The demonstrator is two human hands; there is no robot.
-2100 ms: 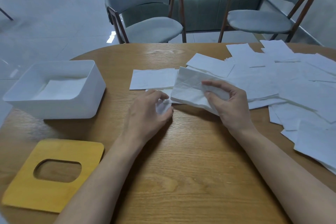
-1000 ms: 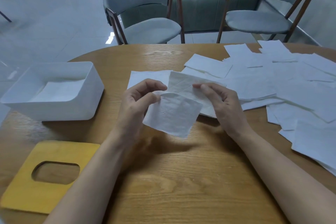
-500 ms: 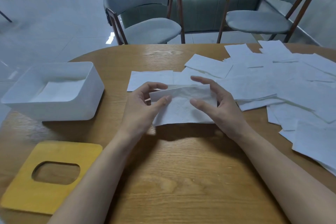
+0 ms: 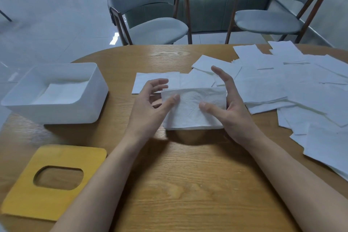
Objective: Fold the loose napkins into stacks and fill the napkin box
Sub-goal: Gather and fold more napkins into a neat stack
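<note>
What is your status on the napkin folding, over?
Left grip and right grip pinch folded napkin. Box part filled, lid off. Loose napkins wait right; nothing in the way.

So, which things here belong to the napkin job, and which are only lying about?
For the job: folded napkin, held by left hand and right hand; loose napkins; white napkin box, napkins inside; yellow slotted lid.
Lying about: grey chairs; green sofa behind them.

Head view, down over table (image 4: 188, 184)
</note>
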